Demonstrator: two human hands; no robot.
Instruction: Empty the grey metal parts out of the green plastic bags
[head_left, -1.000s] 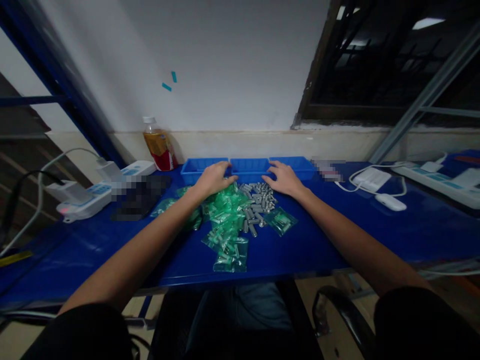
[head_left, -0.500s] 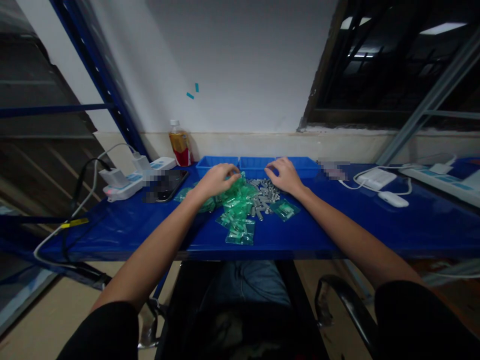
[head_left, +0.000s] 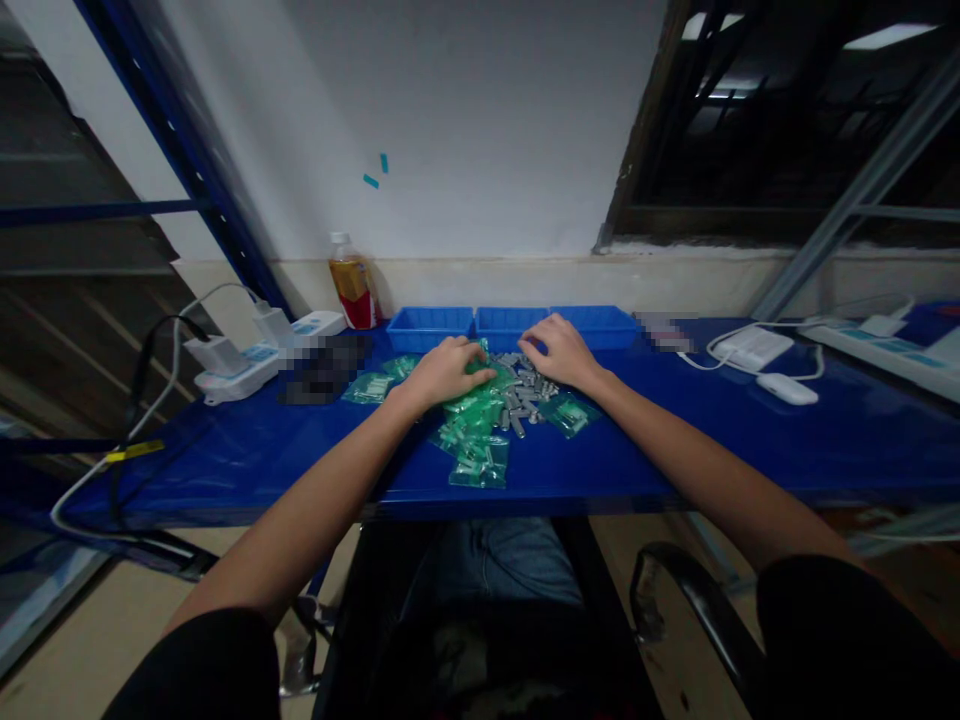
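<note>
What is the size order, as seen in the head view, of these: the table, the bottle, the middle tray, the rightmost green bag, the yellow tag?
1. Table
2. Bottle and middle tray: too alike to rank
3. Rightmost green bag
4. Yellow tag

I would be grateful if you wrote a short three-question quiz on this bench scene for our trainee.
1. Which hand covers part of the heap of green bags in this view? A) left B) right C) neither
2. True or false: every green bag lies to the left of the small grey pieces.
3. Fill in the number: ___ blue bins stand in a row behind the heap.

Key:
1. A, the left hand.
2. False; one bag lies to their right.
3. Three.
</note>
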